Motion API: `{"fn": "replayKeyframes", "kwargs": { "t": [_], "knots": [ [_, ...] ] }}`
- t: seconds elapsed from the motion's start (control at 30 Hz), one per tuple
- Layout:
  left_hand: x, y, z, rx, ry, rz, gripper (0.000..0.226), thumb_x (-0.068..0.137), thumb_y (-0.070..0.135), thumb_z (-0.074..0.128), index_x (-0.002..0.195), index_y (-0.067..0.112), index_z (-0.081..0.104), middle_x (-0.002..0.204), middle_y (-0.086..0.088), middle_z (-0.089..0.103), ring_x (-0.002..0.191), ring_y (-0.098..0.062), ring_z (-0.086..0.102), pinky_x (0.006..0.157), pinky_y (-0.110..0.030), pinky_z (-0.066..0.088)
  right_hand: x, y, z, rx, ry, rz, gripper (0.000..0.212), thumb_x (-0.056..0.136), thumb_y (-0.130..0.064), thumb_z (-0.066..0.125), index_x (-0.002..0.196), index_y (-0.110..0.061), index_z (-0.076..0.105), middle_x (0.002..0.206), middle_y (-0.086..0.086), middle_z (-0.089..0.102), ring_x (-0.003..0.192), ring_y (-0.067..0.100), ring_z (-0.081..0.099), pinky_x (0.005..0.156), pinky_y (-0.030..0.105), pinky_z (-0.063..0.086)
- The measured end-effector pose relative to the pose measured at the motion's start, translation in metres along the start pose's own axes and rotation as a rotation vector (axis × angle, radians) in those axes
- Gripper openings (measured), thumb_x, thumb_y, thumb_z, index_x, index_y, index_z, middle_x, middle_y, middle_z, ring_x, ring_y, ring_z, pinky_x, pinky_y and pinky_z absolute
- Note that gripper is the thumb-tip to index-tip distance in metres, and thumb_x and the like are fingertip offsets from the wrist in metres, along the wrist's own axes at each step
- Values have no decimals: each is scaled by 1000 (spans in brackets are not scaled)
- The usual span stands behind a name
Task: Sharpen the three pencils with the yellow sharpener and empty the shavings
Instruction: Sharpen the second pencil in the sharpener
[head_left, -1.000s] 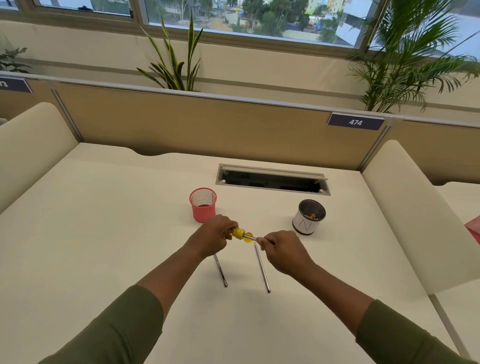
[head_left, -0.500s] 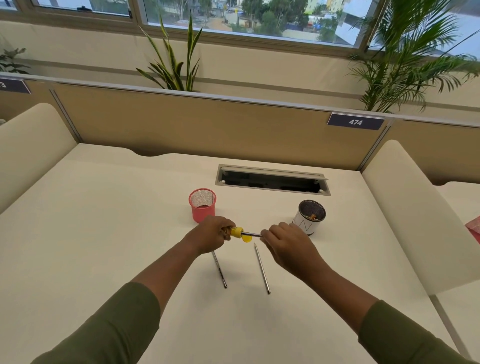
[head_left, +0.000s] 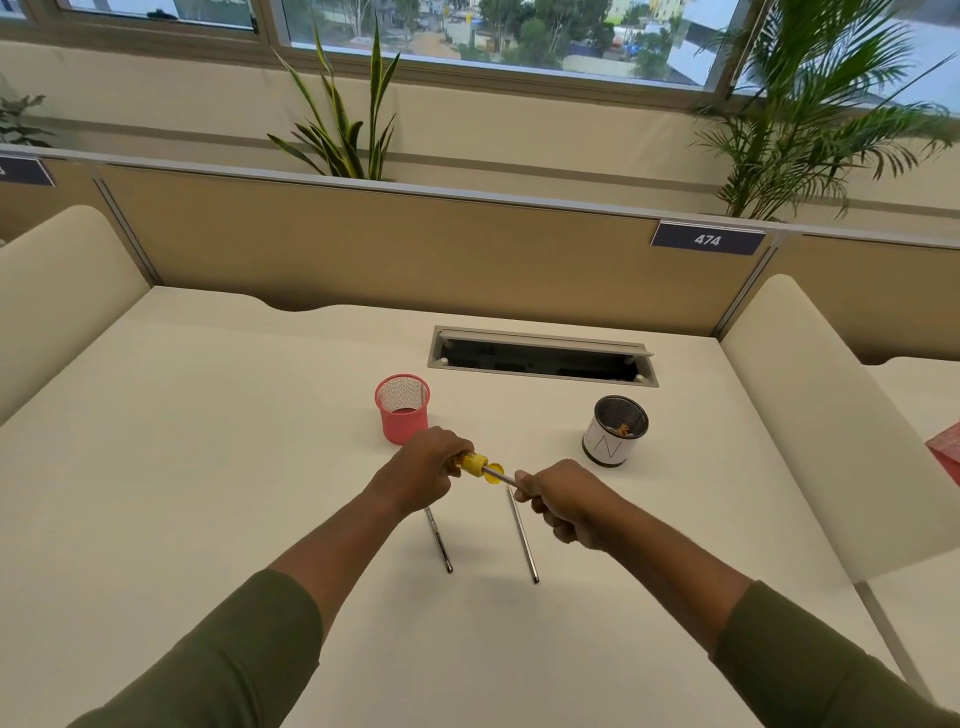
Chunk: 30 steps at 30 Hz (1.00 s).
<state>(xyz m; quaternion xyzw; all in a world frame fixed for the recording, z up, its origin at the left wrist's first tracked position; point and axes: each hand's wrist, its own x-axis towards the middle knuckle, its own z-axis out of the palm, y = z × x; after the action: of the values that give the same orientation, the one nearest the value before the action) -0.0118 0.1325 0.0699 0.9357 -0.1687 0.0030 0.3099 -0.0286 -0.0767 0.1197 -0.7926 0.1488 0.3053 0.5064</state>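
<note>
Gripping yellow sharpener (head_left: 474, 463) in clenched left hand (head_left: 422, 472) above desk (head_left: 208, 467) middle; right hand (head_left: 566, 501) pinching pencil (head_left: 497, 473) pushed into it. Lying below on desk: two more pencils (head_left: 522, 540). Behind: pink mesh cup (head_left: 402, 415), dark cup (head_left: 615, 437) toward right edge.

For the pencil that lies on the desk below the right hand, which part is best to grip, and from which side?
Probably the near half of the right-hand pencil, taken from above with a pinch across its thin shaft. It lies flat on the desk, its far end under the right hand, its near end free and well apart from the other loose pencil.
</note>
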Motion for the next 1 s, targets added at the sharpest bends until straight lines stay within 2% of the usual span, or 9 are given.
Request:
{"fn": "replayKeyframes", "kwargs": {
  "t": [0.07, 0.2, 0.37, 0.47, 0.57, 0.7, 0.87, 0.93, 1.0],
  "knots": [
    [1, -1, 1, -16, -3, -20, 40, 76, -15, 58, 109, 4, 66, 97, -15, 67, 77, -19, 65, 72, -30, 58, 0, -1, -2, -115, -5, -62, 36, 98, -35, 51, 78, -10, 69, 65, 2, 44, 46, 13, 29, 41, 22, 24],
    [4, -4, -2, -74, -27, -104, 40, 78, -13, 57, 114, 4, 64, 102, -13, 68, 79, -18, 67, 75, -29, 58, 2, 10, -1, -642, 246, -577, 24, 94, -40, 51, 91, -20, 65, 65, -9, 55, 57, 8, 49, 49, 24, 29],
    [6, -6, -8, -116, -75, -156, 36, 79, -12, 54, 107, 6, 69, 88, -12, 69, 79, -21, 64, 76, -32, 57, 8, 19, -15, -1243, 494, -1207, 11, 93, -21, 59, 87, -13, 63, 69, 2, 55, 60, 21, 49, 51, 30, 30],
    [8, -2, -9, -129, -107, -163, 35, 81, -10, 53, 107, 8, 69, 88, -10, 69, 83, -24, 66, 79, -34, 57, 8, 20, -20, -1355, 579, -1292, 9, 89, -21, 66, 87, -12, 65, 64, 0, 53, 52, 19, 47, 42, 30, 27],
    [8, 1, -6, -134, -84, -165, 38, 81, -12, 51, 109, 7, 68, 92, -11, 68, 83, -22, 66, 81, -36, 58, 8, 23, -14, -1275, 613, -1213, 12, 85, -22, 71, 79, -13, 67, 59, -1, 54, 42, 20, 47, 36, 26, 30],
    [3, 1, -3, -91, -44, -117, 44, 77, -18, 49, 110, 5, 66, 98, -14, 67, 77, -17, 66, 74, -29, 57, 4, 10, 1, -951, 438, -721, 35, 97, -33, 51, 73, -12, 66, 61, 4, 61, 55, 27, 53, 51, 33, 39],
    [2, 4, -4, -2, -24, 11, 40, 73, -19, 53, 104, 2, 66, 94, -18, 67, 79, -26, 63, 72, -36, 57, 2, 0, 1, 87, -6, 62, 33, 98, -29, 50, 73, -11, 62, 53, -2, 38, 39, 10, 23, 38, 19, 19],
    [2, 5, -3, 0, -31, 18, 38, 74, -18, 54, 104, 1, 66, 95, -17, 67, 82, -26, 62, 74, -41, 57, 3, -1, -3, 136, -91, 123, 34, 100, -31, 46, 77, -10, 60, 55, -3, 35, 39, 8, 20, 37, 19, 17],
    [3, 4, -4, -10, -38, -8, 39, 75, -17, 55, 107, 2, 65, 99, -18, 66, 83, -26, 64, 76, -42, 57, 4, 0, -4, -119, -29, -56, 39, 99, -37, 46, 79, -11, 66, 61, 0, 45, 42, 11, 29, 40, 22, 23]
  ]
}}
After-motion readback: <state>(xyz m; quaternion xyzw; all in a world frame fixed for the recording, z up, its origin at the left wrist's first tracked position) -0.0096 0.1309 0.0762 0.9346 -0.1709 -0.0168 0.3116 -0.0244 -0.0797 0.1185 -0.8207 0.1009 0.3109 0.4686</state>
